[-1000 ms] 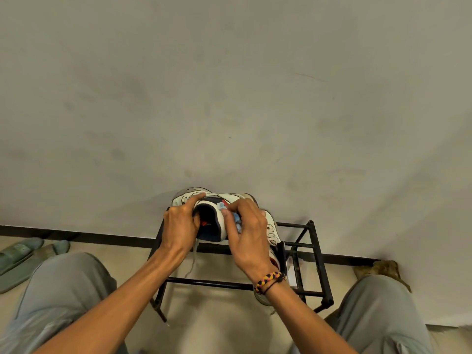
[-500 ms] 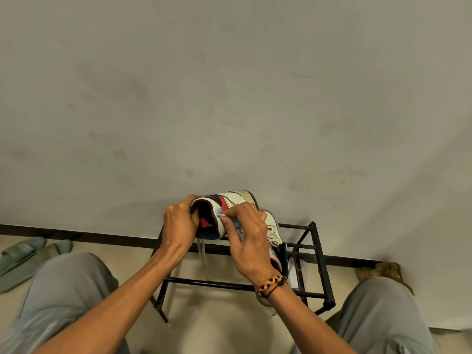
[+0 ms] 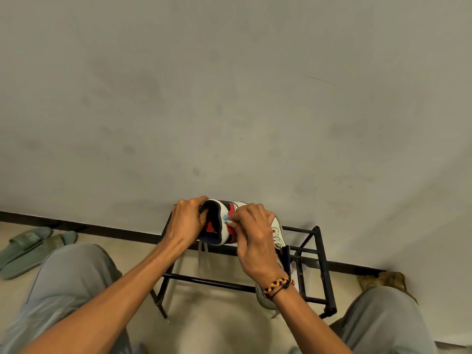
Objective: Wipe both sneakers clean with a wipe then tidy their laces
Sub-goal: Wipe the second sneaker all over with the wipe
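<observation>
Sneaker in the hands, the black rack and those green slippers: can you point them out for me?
sneaker [image 3: 224, 212], head view, on its white heel side.
black rack [image 3: 322, 267], head view, on its right upright bar.
green slippers [image 3: 28, 247], head view, on the strap.

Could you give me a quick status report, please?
Left hand grips sneaker collar. Right hand pinches wipe on its side. Laces dangling. Nothing obstructing.

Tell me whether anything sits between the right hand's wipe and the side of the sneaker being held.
Nothing visible does. The right hand pinches the small blue wipe directly against the heel side of the sneaker, which the left hand grips at the collar. The laces hang below, clear of the wiping spot.
</observation>
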